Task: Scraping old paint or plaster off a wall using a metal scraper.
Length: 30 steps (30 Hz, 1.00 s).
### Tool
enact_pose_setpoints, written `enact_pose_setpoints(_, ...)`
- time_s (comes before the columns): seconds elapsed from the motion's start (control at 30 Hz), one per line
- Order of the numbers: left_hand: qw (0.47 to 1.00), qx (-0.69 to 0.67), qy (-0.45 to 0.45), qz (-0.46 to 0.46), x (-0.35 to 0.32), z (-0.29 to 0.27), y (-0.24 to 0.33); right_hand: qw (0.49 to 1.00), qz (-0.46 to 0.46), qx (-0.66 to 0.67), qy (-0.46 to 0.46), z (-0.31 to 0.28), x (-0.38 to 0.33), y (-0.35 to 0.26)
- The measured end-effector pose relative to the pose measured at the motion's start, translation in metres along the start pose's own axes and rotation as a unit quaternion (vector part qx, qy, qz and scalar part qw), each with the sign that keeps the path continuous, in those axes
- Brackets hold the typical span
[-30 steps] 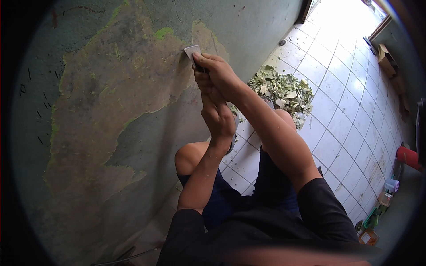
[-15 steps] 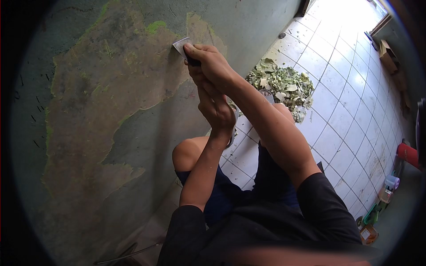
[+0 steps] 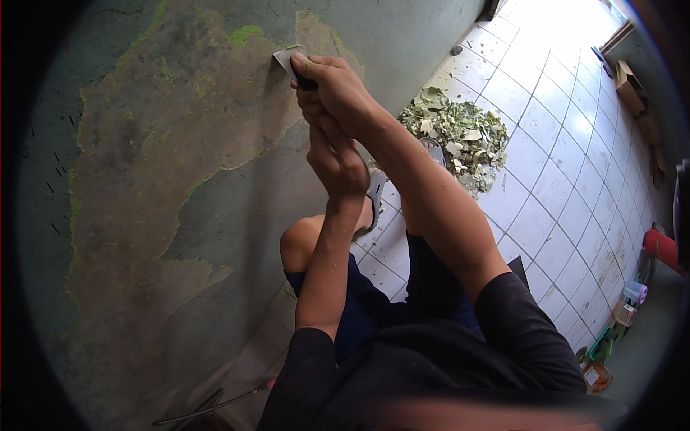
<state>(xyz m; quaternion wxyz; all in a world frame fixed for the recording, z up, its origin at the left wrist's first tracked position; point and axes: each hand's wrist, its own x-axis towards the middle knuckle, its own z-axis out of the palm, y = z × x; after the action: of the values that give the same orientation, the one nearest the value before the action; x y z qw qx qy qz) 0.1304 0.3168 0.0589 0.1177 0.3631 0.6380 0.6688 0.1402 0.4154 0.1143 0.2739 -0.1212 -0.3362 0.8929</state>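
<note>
A scraper (image 3: 284, 63) with a flat metal blade and a dark handle meets the wall (image 3: 215, 129) at the upper middle. My right hand (image 3: 338, 90) is closed around its handle, the thumb pressed near the blade. Just below, my left hand (image 3: 339, 164) is closed too, its fingers curled up under the right hand at the handle's lower part, which is mostly hidden. A thin pale green sliver (image 3: 293, 47) shows at the blade's edge. Around the blade the wall is bare and brownish, with ragged green-edged borders against grey-green paint.
A heap of paint flakes (image 3: 467, 136) lies on the white tiled floor (image 3: 553, 187) beside my sandalled feet. Cardboard boxes (image 3: 632, 86), a red object (image 3: 661, 250) and small items line the right side. A thin rod (image 3: 208, 413) is at the bottom left.
Both hands and the scraper have moved slightly up along the wall. A green sliver now shows at the blade's edge. My knees and feet have shifted a little.
</note>
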Motion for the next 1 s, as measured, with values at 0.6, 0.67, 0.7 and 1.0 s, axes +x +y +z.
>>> enact_pose_setpoints(0.6, 0.998, 0.007, -0.012, -0.054, -0.009, 0.01, 0.015, 0.999, -0.004, -0.002, 0.048, -0.005, -0.005, -0.007)
enact_pose_setpoints(0.67, 0.998, 0.001, 0.003, -0.069, -0.011, 0.008, 0.018, 0.999, 0.013, 0.001, 0.039, -0.002, -0.006, -0.006)
enact_pose_setpoints(0.7, 0.998, 0.002, 0.002, -0.069, -0.011, 0.007, 0.018, 0.999, 0.012, 0.001, 0.04, -0.002, -0.007, -0.006)
enact_pose_setpoints(1.0, 0.998, 0.055, -0.025, -0.02, 0.008, 0.008, 0.028, 0.998, 0.017, 0.031, 0.056, 0.006, -0.003, -0.024)
